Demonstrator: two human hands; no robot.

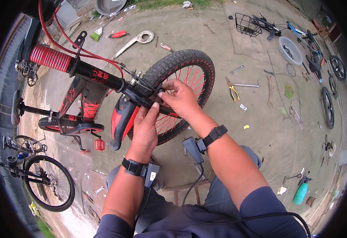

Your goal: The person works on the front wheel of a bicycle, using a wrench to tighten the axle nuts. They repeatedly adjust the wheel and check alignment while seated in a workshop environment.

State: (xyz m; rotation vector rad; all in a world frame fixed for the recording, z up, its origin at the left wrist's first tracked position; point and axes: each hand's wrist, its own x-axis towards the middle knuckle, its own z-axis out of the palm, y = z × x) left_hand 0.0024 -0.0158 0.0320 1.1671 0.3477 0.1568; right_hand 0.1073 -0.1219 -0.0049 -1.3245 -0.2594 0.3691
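Note:
A black and red bicycle (88,89) stands in front of me with its front wheel (203,79) turned to the right. My left hand (145,127) is closed at the front fork (138,97), thumb up against it, with the other fingers partly hidden. Close beside it, my right hand (179,97) pinches at the brake by the fork and tyre; whatever sits between its fingertips is too small to make out. A black and red mudguard (122,121) hangs next to my left hand. Red cables (98,55) run down toward the brake arms (136,77).
Yellow-handled pliers (233,90), a hex key (249,85) and several wrenches (237,70) lie on the ground to the right. Farther off stand a grey basin (290,50), a wire basket (247,24) and bicycle parts. Another bicycle (46,182) is at the left, a green spray bottle (301,192) at the lower right.

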